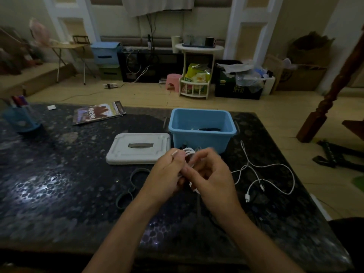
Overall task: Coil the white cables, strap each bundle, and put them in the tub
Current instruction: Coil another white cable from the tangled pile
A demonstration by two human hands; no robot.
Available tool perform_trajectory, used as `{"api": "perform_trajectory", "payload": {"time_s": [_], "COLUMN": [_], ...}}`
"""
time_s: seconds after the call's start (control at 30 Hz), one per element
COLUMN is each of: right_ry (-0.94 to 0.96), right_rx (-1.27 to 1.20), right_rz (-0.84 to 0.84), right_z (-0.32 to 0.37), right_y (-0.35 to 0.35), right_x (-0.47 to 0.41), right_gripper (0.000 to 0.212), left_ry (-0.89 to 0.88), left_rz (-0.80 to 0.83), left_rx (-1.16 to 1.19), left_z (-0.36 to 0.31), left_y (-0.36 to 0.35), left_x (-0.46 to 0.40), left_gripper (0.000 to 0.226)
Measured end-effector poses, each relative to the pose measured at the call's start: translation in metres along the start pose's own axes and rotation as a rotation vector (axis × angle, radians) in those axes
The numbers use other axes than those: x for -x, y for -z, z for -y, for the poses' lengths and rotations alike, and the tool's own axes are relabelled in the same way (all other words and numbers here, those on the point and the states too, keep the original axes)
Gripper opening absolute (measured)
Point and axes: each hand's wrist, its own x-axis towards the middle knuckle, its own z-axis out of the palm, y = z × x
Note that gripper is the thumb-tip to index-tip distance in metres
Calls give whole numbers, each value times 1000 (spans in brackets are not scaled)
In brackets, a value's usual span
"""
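Note:
Both hands meet above the dark table, just in front of the blue tub (pixel 201 133). My left hand (pixel 167 174) grips a coiled white cable (pixel 188 152), whose loops stick out above the fingers. My right hand (pixel 212 174) is closed around the same coil from the right, and its fingers are blurred. A second white cable (pixel 271 166) lies loose and uncoiled on the table to the right, with its plug ends near the front. Two dark straps (pixel 137 172) lie looped on the table left of my hands. Something dark sits inside the tub.
The tub's white lid (pixel 137 148) lies flat to the left of the tub. A magazine (pixel 98 113) and a blue pen holder (pixel 19 119) sit at the table's far left. The table edge runs along the right, beside a wooden post (pixel 331 95).

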Motion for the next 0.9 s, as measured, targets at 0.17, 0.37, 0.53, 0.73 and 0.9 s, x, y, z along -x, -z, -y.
{"api": "perform_trajectory", "payload": {"time_s": [0.17, 0.37, 0.53, 0.73, 0.9], "right_ry": [-110, -205, -303, -271, -106], "right_rx": [-142, -267, -283, -195, 169], "right_rz": [4, 181, 299, 342, 262], "right_z": [-3, -6, -12, -24, -27], "right_y": [-2, 5, 17, 22, 27], "right_x": [-3, -8, -11, -13, -18], "right_gripper": [43, 52, 62, 41, 23], "left_ry": [-8, 11, 40, -30, -115], "left_rz": [-92, -131, -123, -69, -57], "left_rx": [57, 117, 67, 83, 13], "left_z": [1, -1, 8, 5, 7], "left_y": [-1, 7, 12, 7, 10], "left_x": [1, -1, -5, -2, -4], "left_gripper": [39, 39, 20, 25, 29]}}
